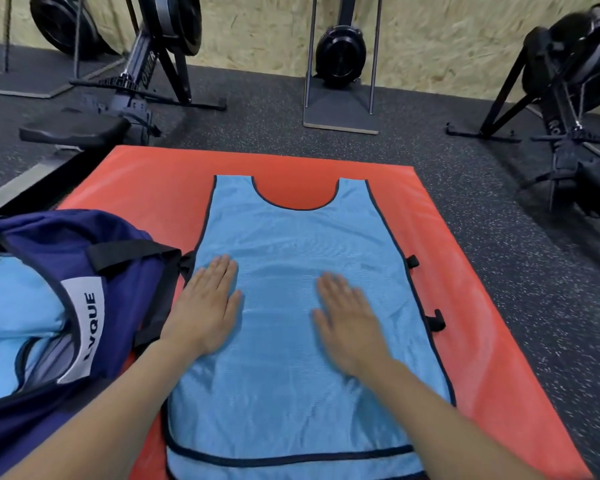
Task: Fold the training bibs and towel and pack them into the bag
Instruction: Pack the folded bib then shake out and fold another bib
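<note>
Head view: left hand (207,304) lying flat, fingers straight and together, palm pressing down on the light blue mesh training bib (291,393) near its left edge. Right hand (349,318) also lying flat on the bib, fingers straight, slightly blurred, sitting right of the bib's centre. Both hands apart from each other, bare bib fabric showing between them. Bib lying spread out, neck opening pointing away from the person, dark trim running round the edges, hem nearest the camera. Bib resting on an orange mat (482,341), two small black tabs sticking out past its right edge. Navy bag (125,282) sitting just left of the left hand, partly on the mat, its black strap touching the bib's left edge; bag standing open with light blue fabric (11,306) showing inside. Rowing machines (142,84) standing on the speckled floor beyond the mat.
</note>
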Demonstrator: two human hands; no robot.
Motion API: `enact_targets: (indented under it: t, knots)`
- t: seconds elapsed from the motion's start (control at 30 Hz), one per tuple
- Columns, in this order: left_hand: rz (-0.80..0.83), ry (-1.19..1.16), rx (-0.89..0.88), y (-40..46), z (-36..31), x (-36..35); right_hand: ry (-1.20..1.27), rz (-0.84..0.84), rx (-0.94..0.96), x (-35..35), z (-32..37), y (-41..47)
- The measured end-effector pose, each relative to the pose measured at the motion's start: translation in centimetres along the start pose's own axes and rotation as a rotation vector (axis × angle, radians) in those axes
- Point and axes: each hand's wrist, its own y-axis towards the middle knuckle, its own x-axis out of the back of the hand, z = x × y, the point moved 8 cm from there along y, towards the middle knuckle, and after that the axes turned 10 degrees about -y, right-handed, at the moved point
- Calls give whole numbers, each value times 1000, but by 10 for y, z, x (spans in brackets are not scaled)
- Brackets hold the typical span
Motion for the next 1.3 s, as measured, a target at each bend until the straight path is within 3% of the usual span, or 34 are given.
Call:
enact_targets:
  t: [0.17,0.23,0.33,0.43,0.67,0.97,1.3]
  knots:
    - [60,12,59,0,1,0,-38,69,-215,13,-88,-21]
    - [13,-3,45,-6,-20,10,-12,42,-177,20,-64,-26]
    - [-48,-58,-137,-47,-78,7,103,23,30,22,17,-47]
    - [12,-120,-225,-103,-107,-14,109,26,129,12,59,-77]
    - [21,-48,-118,-135,-57,-2,43,98,-9,16,-35,-114]
    - [39,-65,-219,-202,-49,15,105,202,164,29,-91,-179]
    - [-83,-243,-166,-234,-48,25,344,58,27,40,-122,-206]
